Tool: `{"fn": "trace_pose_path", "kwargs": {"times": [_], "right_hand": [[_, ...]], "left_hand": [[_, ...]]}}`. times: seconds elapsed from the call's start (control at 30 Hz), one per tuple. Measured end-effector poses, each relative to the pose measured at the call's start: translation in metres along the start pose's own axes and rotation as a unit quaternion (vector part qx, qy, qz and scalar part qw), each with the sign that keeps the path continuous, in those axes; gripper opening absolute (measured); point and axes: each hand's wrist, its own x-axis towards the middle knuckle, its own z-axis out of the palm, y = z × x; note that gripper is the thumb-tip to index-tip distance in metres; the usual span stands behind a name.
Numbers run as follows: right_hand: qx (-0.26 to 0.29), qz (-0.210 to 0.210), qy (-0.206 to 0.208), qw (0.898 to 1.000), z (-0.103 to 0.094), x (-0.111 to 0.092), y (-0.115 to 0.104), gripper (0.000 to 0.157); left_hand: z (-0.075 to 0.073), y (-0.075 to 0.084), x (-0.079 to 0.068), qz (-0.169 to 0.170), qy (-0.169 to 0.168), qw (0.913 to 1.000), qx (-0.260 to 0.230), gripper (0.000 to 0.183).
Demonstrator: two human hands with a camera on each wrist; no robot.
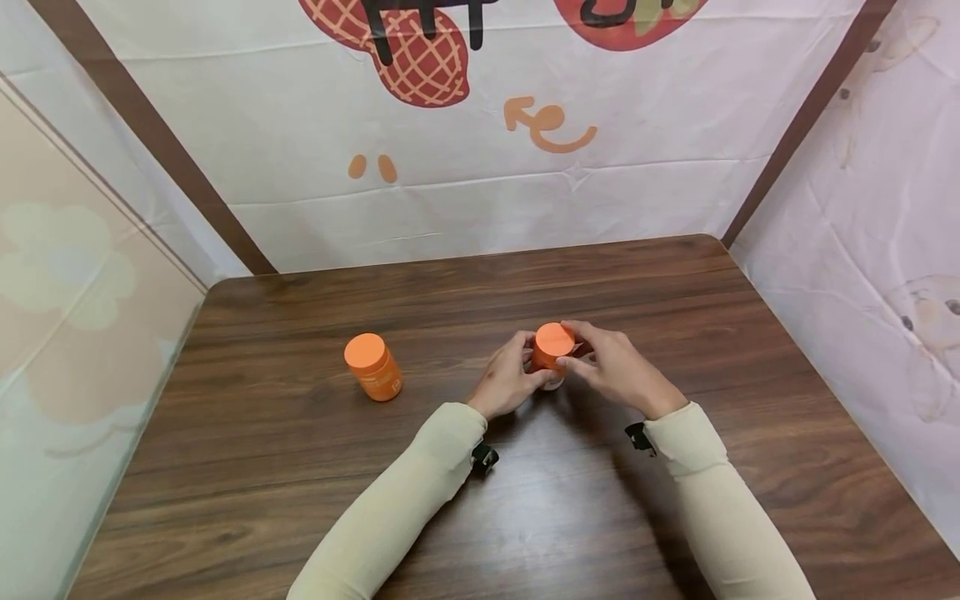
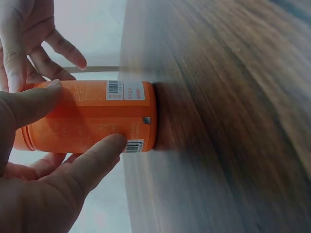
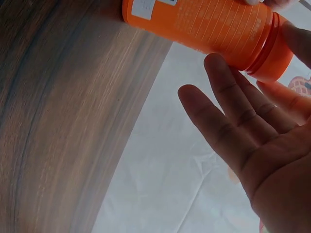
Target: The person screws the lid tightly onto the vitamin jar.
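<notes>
An orange jar (image 2: 92, 109) stands upright on the wooden table, right of its middle in the head view. My left hand (image 1: 506, 379) grips the body of this jar, with thumb and fingers on opposite sides. Printed text and barcode labels show on its side in the left wrist view. My right hand (image 1: 615, 367) pinches the orange lid (image 1: 555, 338) at the jar's top between thumb and forefinger. In the right wrist view, the other fingers (image 3: 226, 82) of that hand stretch out beside the jar.
A second orange jar (image 1: 373, 371), with its lid on, stands on the table (image 1: 285, 467) to the left of both hands. Behind the table hangs a white printed cloth (image 1: 465, 208). More cloth (image 1: 885, 250) hangs along the right side.
</notes>
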Motion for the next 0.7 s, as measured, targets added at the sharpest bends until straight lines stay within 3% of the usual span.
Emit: {"fn": "trace_pose_path", "kwargs": {"times": [0.17,0.7], "right_hand": [[0.0,0.001,0.008,1.0,0.0,0.001,0.007,0.054],[0.002,0.014,0.01,1.0,-0.004,0.004,0.017,0.055]], "left_hand": [[0.005,0.001,0.007,0.01,0.009,0.9999,0.0,0.057],[0.013,0.004,0.02,-0.011,0.02,0.9997,0.011,0.059]]}}
